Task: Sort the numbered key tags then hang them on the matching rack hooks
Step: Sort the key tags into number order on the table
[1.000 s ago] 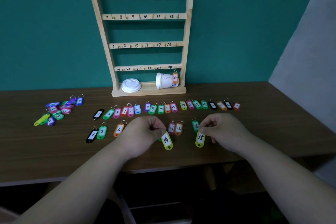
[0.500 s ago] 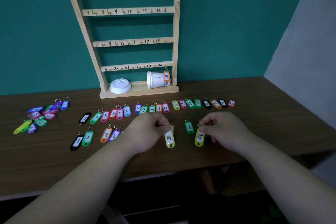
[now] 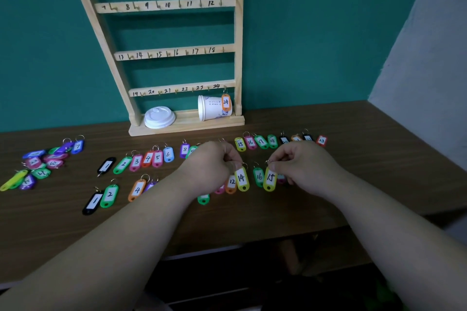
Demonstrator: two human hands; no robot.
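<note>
Thumb and forefinger of our left hand (image 3: pixel 212 168) pinch the ring of tag 14 (image 3: pixel 241 179), a yellow one. Our right hand (image 3: pixel 305 168) pinches the ring of tag 15 (image 3: pixel 270 180), also yellow, in the same way, at 3 o'clock from tag 14. Both tags point their lower ends toward us; we cannot tell whether they touch the table (image 3: pixel 366 177). Between them lies green tag 16 (image 3: pixel 258 177), and just beside tag 14, at its 9 o'clock, lies orange tag 12 (image 3: pixel 231 182).

At 12 o'clock from our hands a back row (image 3: pixel 157 158) of tags runs across the table from a black 1 on the left to a red 23 on the right, partly hidden by our knuckles. At 9 o'clock from our left hand we see the front row (image 3: pixel 109 195): a black 1, a green 2 and an orange 4. Farther off, at 10 o'clock, a loose pile (image 3: pixel 40 163) of mixed tags sits well apart from both rows.

The rack (image 3: pixel 238 33) stands at 12 o'clock against the teal wall (image 3: pixel 316 33). Orange tag 24 (image 3: pixel 226 102) hangs on the hook at the right end of its lowest rail. Behind that tag a paper cup (image 3: pixel 211 108) lies on its side on the rack's base, and a white lid (image 3: pixel 159 117) rests at the cup's 9 o'clock.
</note>
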